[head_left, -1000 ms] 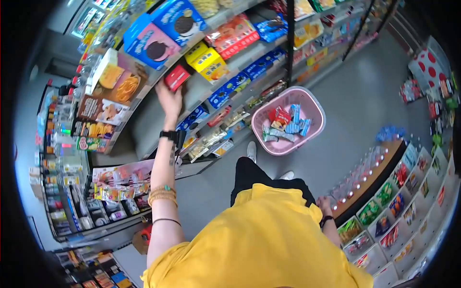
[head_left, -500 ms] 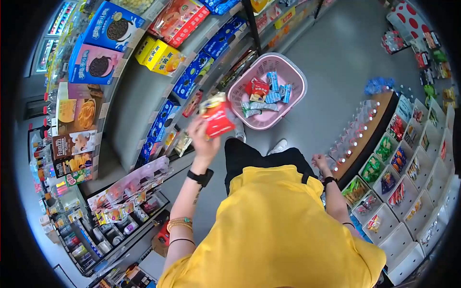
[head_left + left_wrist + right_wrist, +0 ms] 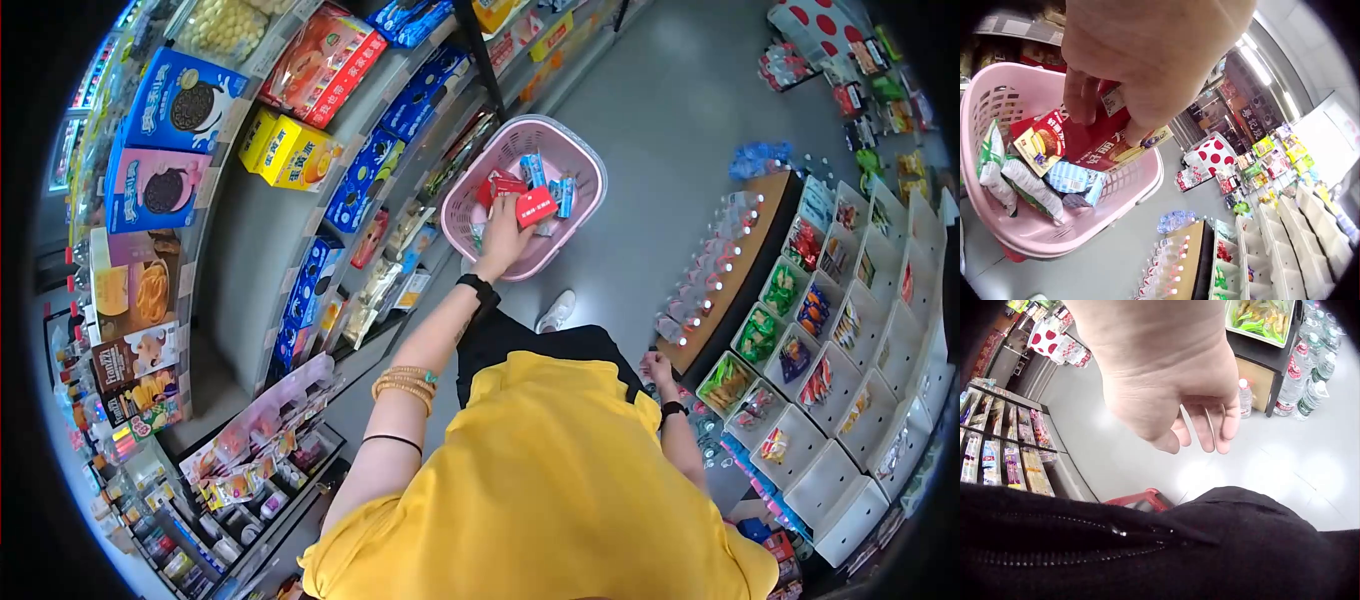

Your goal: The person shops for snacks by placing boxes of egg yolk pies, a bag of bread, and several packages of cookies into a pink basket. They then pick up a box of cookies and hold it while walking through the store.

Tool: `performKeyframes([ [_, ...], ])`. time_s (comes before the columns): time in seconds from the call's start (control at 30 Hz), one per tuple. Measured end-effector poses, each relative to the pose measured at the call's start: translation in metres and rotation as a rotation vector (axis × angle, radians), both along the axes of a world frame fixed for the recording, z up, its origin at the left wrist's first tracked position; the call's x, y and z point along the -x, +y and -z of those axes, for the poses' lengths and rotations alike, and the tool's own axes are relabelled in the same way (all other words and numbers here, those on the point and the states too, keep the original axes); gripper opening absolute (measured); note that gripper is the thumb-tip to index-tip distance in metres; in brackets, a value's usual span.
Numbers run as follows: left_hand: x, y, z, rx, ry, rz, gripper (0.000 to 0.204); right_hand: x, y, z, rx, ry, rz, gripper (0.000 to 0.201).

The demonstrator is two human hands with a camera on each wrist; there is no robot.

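Observation:
My left hand (image 3: pixel 503 240) is over the pink basket (image 3: pixel 592 215), gripping a red snack box (image 3: pixel 536 206). In the left wrist view, the thumb and fingers hold the red box from above, tilted, overlapping the basket's interior. Inside lie a smaller red-and-cream box (image 3: pixel 1044 142), blue striped packets (image 3: pixel 1075 180) and green-and-white packets (image 3: pixel 1032 187). My right hand (image 3: pixel 658 368) hangs near the end of a low wooden stand, its fingers loosely curled around nothing, as the right wrist view also shows.
Snack shelves run along the left, with a yellow box (image 3: pixel 290 150) and blue cookie boxes (image 3: pixel 190 100). Several water bottles (image 3: pixel 710 270) line the wooden stand at right, beside white candy bins (image 3: pixel 822 490). A white bag with red dots (image 3: pixel 805 28) stands farther off.
My left hand has taken the red box from the shelf and carried it right, over the basket. The right hand stays low at my side. The head view has shifted.

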State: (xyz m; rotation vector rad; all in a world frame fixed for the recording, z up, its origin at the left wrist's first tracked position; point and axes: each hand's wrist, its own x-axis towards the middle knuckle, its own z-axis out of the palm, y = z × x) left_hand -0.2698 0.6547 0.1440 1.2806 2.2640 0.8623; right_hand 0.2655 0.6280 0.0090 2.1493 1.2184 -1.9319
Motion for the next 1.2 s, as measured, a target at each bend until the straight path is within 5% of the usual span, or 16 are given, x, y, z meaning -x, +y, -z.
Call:
performKeyframes([
  [0.17, 0.001, 0.024, 0.017, -0.122, -0.023, -0.115, 0.072, -0.012, -0.014, -0.003, -0.002, -0.047, 0.018, 0.011],
  [0.23, 0.001, 0.017, 0.021, -0.161, -0.021, -0.096, 0.072, -0.031, -0.018, 0.028, -0.018, 0.004, 0.037, 0.011],
  [0.33, -0.004, -0.011, -0.007, -0.163, -0.032, -0.008, 0.064, -0.028, -0.007, 0.043, 0.017, 0.082, 0.058, 0.011],
  [0.4, -0.004, -0.033, -0.026, -0.195, -0.014, -0.018, 0.058, -0.042, 0.008, 0.084, 0.003, 0.118, -0.134, 0.02],
  [0.53, 0.024, -0.061, -0.117, -0.33, 0.257, -0.071, 0.048, 0.004, 0.046, 0.078, 0.043, 0.111, -0.101, 0.013],
  [0.67, 0.079, -0.083, -0.217, -0.475, 0.607, -0.377, 0.046, 0.043, 0.091, 0.078, 0.115, 0.166, -0.155, 0.012],
  [0.77, 0.13, -0.102, -0.254, -0.502, 0.483, -0.583, 0.07, 0.069, 0.116, 0.07, 0.045, 0.183, -0.251, 0.013],
  [0.9, 0.184, -0.113, -0.259, -0.373, 0.555, -0.62, 0.116, 0.093, 0.129, 0.043, -0.012, 0.201, -0.287, 0.015],
  [1.2, 0.245, -0.1, -0.255, -0.329, 0.317, -0.47, 0.107, 0.034, 0.098, 0.045, 0.074, 0.149, -0.135, 0.014],
])
